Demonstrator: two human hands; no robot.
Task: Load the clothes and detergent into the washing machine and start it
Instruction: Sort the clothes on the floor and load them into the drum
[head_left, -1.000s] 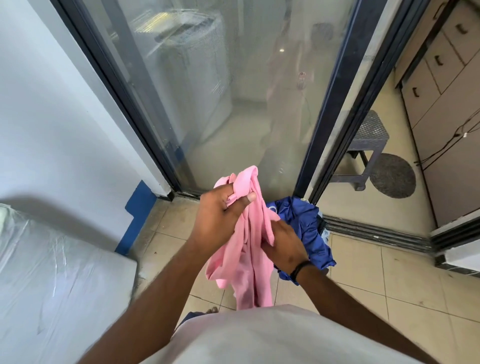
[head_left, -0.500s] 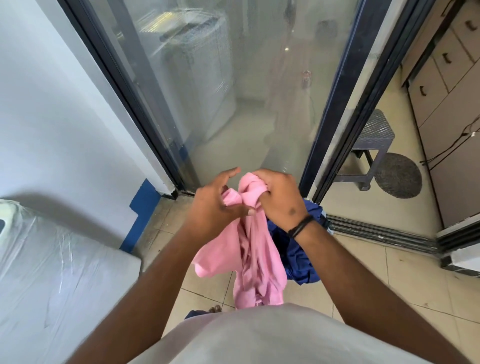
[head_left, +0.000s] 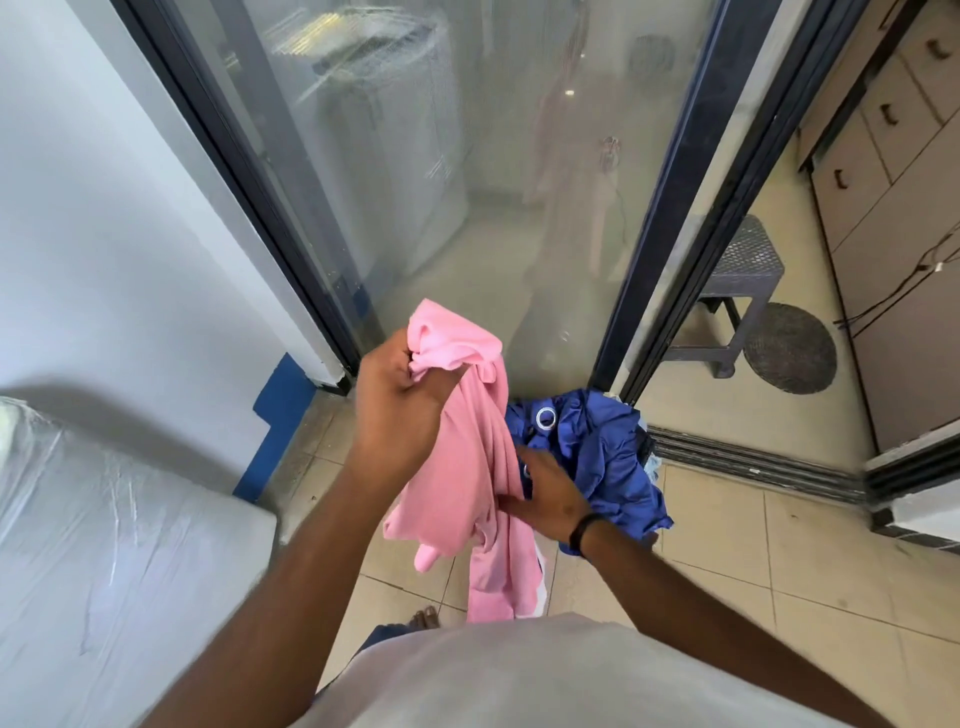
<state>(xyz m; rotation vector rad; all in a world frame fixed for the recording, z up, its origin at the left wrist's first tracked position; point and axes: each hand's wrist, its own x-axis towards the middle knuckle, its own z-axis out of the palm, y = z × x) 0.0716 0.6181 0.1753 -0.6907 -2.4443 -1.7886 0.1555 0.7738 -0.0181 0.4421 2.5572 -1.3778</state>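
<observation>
The task is barely begun; the left hand (head_left: 397, 410) grips the bunched top of the pink garment (head_left: 467, 462) while the right hand (head_left: 545, 496) lies spread against its hanging folds, beside the blue clothes (head_left: 597, 457) heaped on the floor by the door track; the washing machine (head_left: 384, 156) stands unloaded behind the glass door (head_left: 493, 182); half a second ago both hands clutched the pink top together, and the right has since dropped lower.

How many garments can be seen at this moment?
2 clearly. A pink garment hangs from the left hand; the right hand touches its lower part. A blue garment lies heaped below. A pale scrap at its right edge suggests more hidden underneath.
</observation>
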